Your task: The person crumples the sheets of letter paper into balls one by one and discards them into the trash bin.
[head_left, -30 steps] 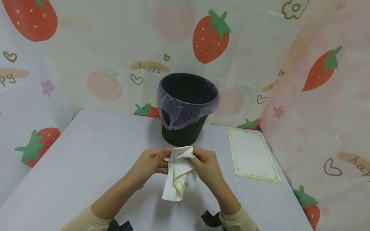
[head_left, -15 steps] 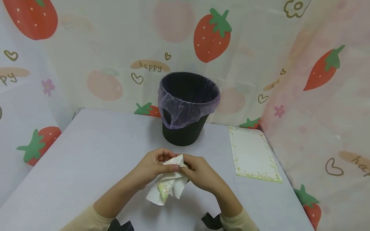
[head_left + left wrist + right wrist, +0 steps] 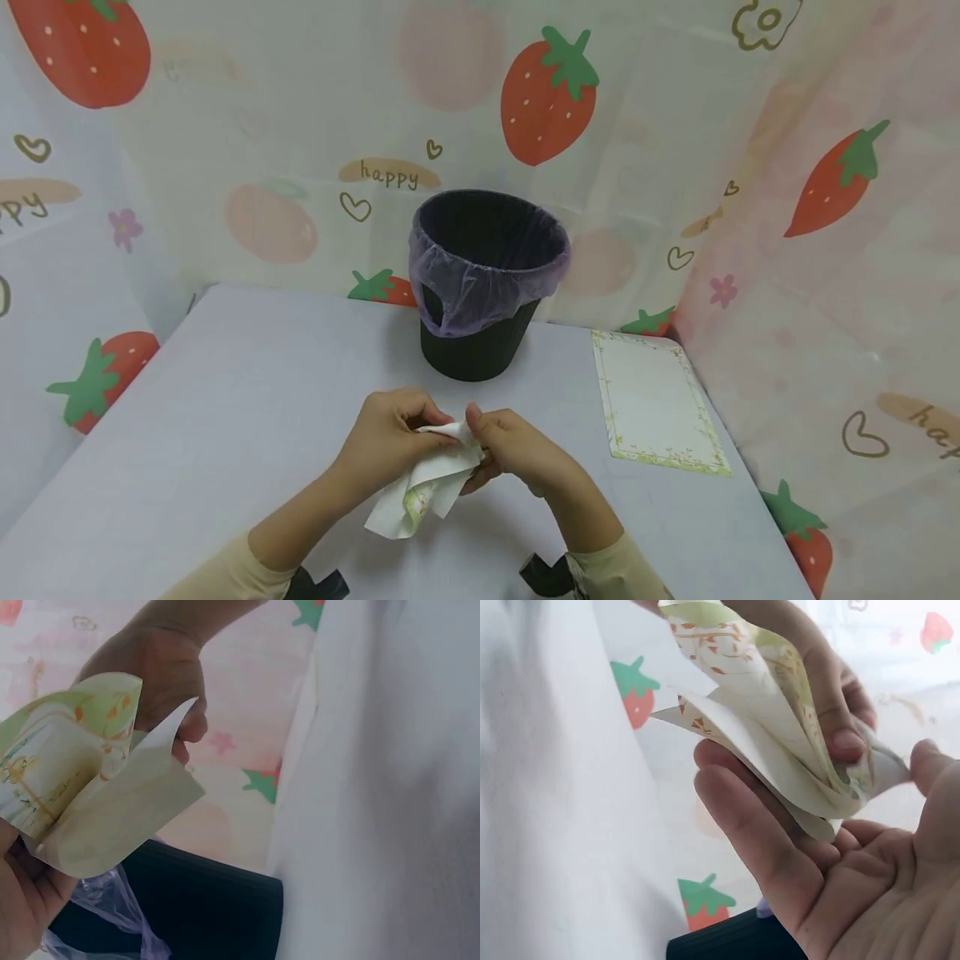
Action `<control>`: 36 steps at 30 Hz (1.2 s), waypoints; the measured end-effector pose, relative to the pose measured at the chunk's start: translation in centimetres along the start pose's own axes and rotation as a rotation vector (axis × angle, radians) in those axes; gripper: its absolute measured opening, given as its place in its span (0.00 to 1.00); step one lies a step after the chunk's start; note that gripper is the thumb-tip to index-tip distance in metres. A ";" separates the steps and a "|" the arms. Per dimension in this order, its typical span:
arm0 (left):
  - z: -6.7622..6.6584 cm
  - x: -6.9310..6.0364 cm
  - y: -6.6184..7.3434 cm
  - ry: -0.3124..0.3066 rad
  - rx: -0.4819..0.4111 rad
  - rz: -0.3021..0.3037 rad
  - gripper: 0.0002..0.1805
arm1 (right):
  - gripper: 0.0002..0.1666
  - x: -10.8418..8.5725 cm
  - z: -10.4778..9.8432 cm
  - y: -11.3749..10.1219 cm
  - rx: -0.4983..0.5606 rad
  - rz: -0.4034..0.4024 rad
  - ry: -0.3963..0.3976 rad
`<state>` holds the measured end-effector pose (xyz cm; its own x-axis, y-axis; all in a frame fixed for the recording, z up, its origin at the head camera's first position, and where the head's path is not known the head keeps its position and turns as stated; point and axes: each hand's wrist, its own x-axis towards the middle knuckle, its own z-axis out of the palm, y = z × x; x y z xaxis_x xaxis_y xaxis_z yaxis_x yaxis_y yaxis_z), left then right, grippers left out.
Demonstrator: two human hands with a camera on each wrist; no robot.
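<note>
A crumpled, folded sheet of patterned paper (image 3: 442, 475), white with a green and orange floral border, is between both hands above the table. My left hand (image 3: 393, 437) pinches its upper part, thumb on the near side. My right hand (image 3: 528, 454) holds its right side, with the thumb raised at the top edge and fingers behind and beneath. In the right wrist view, the right hand (image 3: 855, 885) has two fingers stretched under the folds of the paper (image 3: 772, 742). Loose flaps of the paper (image 3: 112, 810) spread out in the left wrist view.
Beyond the hands stands a black trash bin (image 3: 472, 354) lined with a purple bag (image 3: 480, 292). A flat sheet with a floral border (image 3: 656, 400) lies at the table's right edge. Strawberry-printed cloth (image 3: 300, 100) walls surround the white table (image 3: 247, 400).
The paper has come down and left, tilted and more bunched. Both hands have shifted their hold, and the right thumb has lifted toward the top edge. Bin and flat sheet have stayed put.
</note>
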<state>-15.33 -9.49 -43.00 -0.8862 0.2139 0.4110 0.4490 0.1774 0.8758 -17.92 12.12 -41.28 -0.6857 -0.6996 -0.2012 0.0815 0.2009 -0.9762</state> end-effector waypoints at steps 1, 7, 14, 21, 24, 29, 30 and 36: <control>0.1 -0.1 0.0 0.002 0.026 0.061 0.09 | 0.47 0.1 -0.1 0.1 0.020 0.002 -0.020; 0.6 -0.2 -0.1 -0.014 0.227 0.165 0.14 | 0.33 0.2 -1.0 0.7 0.086 -0.050 -0.104; -0.9 0.6 0.2 -0.182 0.146 -0.218 0.30 | 0.24 0.1 -0.8 0.2 -0.048 -0.175 0.016; -1.8 0.8 0.8 -0.245 -0.027 -0.357 0.27 | 0.18 -0.2 -0.3 -0.2 -0.259 -0.230 0.302; -1.5 0.9 0.9 -0.199 -0.041 -0.386 0.27 | 0.16 -0.1 0.1 -0.2 -0.395 -0.283 0.412; -0.6 0.9 0.4 -0.142 -0.097 -0.424 0.26 | 0.11 0.0 0.7 0.1 -0.610 -0.422 0.546; -0.6 0.9 0.4 -0.129 -0.104 -0.426 0.25 | 0.10 0.0 0.8 0.1 -0.636 -0.454 0.556; -0.7 0.8 0.3 -0.020 -0.139 -0.368 0.19 | 0.12 -0.1 1.2 -0.2 -0.647 -0.537 0.533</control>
<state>-16.02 -9.99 -42.24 -0.9820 0.1791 0.0597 0.0810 0.1143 0.9901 -16.95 11.34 -41.19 -0.7645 -0.4392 0.4717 -0.6359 0.3946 -0.6633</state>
